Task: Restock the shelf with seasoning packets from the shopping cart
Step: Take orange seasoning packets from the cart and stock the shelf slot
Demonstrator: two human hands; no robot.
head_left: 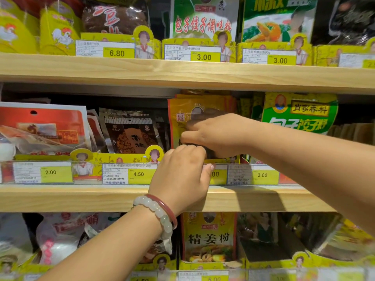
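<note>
A stack of orange-yellow seasoning packets [182, 110] stands upright in its slot on the middle wooden shelf [81, 197]. My right hand [217, 132] reaches in from the right, its fingers curled over the front packet's face, covering most of it. Just below, my left hand [182, 175], with bead and red bangles on the wrist, curls its fingers over the packets' lower edge. Its thumb lies on the price strip. The two hands nearly touch. The shopping cart is out of view.
Dark brown packets [129, 134] and red-white packets [42, 128] fill the slots to the left, and a green packet [300, 114] stands to the right. Yellow price tags line the shelf fronts. The upper shelf [182, 72] overhangs closely. Ginger powder packets [209, 238] sit below.
</note>
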